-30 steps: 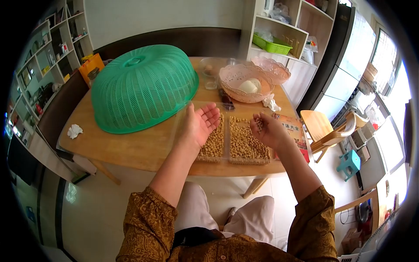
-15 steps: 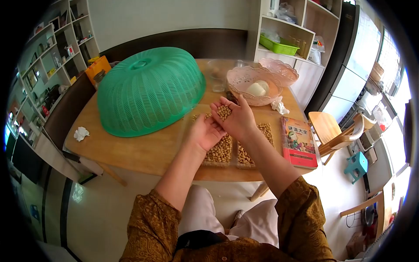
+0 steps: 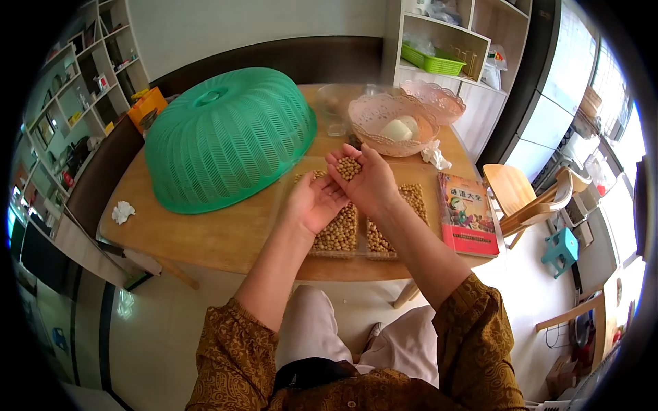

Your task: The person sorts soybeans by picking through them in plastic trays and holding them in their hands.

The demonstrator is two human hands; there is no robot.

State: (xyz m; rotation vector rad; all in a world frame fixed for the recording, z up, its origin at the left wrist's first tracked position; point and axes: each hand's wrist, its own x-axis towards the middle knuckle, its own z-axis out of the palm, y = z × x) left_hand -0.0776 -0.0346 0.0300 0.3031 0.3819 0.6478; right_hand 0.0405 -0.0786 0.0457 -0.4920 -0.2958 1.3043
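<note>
My right hand (image 3: pixel 372 183) is cupped palm up above the table, holding a small heap of round tan soybeans (image 3: pixel 349 168). Beside it and touching it, my left hand (image 3: pixel 317 205) lies palm up with its fingers spread; no beans show in its palm. Under both hands stand a clear left tray (image 3: pixel 334 254) and a clear right tray (image 3: pixel 382 257), each holding many loose soybeans. My hands and forearms hide part of both trays.
A large green mesh food cover (image 3: pixel 229 140) sits on the wooden table (image 3: pixel 199 236), left. Pink lace-edged baskets (image 3: pixel 373 123) and crumpled tissue (image 3: pixel 436 156) are at the back right. A red book (image 3: pixel 468 214) lies right of the trays. A wooden chair (image 3: pixel 510 185) stands beyond.
The whole view has shifted slightly, with the table and things on it a little higher and further left. My hands keep nearly the same pose, the soybeans still in my right palm.
</note>
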